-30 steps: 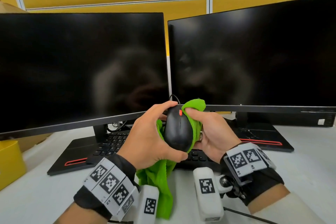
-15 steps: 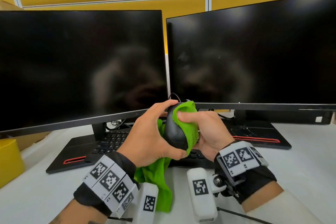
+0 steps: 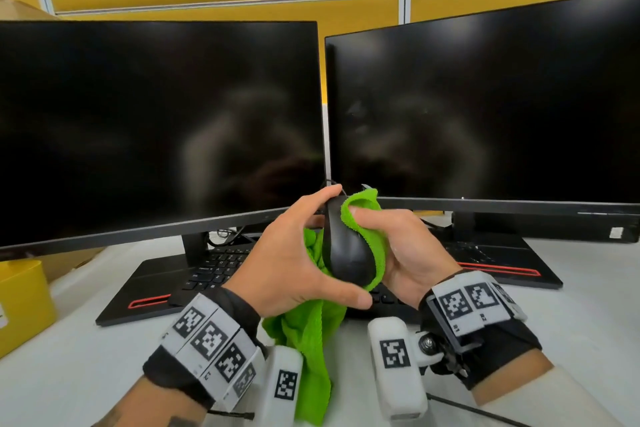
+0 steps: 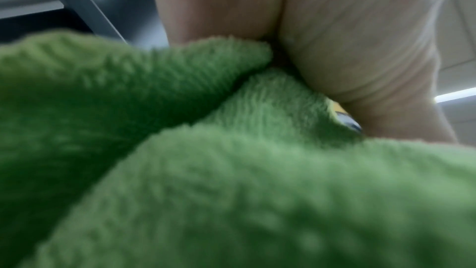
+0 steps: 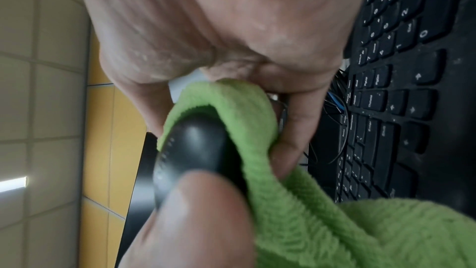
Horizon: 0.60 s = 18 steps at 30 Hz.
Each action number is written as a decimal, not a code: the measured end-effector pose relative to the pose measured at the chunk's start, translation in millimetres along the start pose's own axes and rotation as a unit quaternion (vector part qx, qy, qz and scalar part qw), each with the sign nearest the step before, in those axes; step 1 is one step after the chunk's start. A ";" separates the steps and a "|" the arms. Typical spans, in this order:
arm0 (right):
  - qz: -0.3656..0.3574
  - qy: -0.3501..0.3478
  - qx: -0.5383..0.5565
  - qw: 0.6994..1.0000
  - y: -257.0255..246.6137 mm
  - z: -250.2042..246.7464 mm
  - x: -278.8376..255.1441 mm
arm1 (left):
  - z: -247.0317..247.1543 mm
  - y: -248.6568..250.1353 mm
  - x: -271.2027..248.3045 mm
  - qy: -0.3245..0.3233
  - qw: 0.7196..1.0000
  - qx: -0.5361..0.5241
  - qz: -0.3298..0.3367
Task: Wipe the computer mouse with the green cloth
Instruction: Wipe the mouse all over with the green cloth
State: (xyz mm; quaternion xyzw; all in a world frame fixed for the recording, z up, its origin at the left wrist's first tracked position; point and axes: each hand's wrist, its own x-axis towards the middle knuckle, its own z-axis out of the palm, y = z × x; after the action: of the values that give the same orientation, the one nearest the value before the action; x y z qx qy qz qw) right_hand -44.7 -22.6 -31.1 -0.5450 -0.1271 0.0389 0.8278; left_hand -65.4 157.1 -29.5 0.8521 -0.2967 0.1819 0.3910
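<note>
A black computer mouse (image 3: 348,250) is held up in front of the two monitors, above the keyboard. My left hand (image 3: 294,250) grips it, index finger on its front tip and thumb under its rear. The green cloth (image 3: 367,218) is folded over the mouse's right side and front, and its tail hangs down between my wrists. My right hand (image 3: 398,246) pinches the cloth against the mouse, thumb on top. In the right wrist view the mouse (image 5: 198,146) shows wrapped in the cloth (image 5: 257,129). The cloth (image 4: 231,170) fills the left wrist view, hiding the mouse.
Two dark monitors (image 3: 156,125) (image 3: 485,114) stand side by side at the back on black bases. A black keyboard (image 3: 214,270) lies under my hands on the white desk (image 3: 69,357). A yellow box (image 3: 20,302) sits at the left edge.
The cloth has slid over the mouse's top, hiding the red scroll wheel seen a second ago. My right thumb rubbed across the front, and the mouse turned slightly.
</note>
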 end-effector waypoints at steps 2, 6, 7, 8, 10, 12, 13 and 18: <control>0.009 0.002 0.012 1.000 -1.0 1.4 -0.3 | 1.0 0.6 0.1 0.017 1.000 0.007 0.007; 0.045 0.020 0.019 0.999 1.4 -1.2 3.4 | 1.1 -0.1 1.8 0.014 0.999 0.016 0.024; 0.049 0.028 0.020 0.998 2.2 -2.0 3.9 | 0.7 -0.3 1.7 0.011 0.999 0.018 0.029; 0.050 0.033 0.026 0.998 2.2 -2.3 4.1 | 0.5 -0.3 1.8 0.006 0.999 0.015 0.035; 0.049 0.028 0.039 0.998 0.8 -1.7 2.4 | 0.2 -0.1 2.0 0.000 0.999 0.009 0.039; 0.040 0.003 0.038 0.998 -0.1 -1.0 -0.5 | -1.3 -1.3 1.8 0.007 0.999 0.013 0.039; 0.034 -0.015 0.034 0.999 -0.2 0.0 -2.5 | -2.0 -2.3 1.7 0.016 0.999 0.018 0.039; 0.016 -0.116 0.015 0.993 5.0 1.0 -3.5 | -1.6 -6.3 1.6 0.052 0.997 0.037 0.030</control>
State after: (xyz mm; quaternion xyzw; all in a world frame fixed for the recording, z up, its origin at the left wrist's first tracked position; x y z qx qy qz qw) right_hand -48.0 -20.5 -35.8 -0.5266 -0.2129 0.1174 0.8146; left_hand -60.3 161.0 -31.1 0.8461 -0.2945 0.2486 0.3682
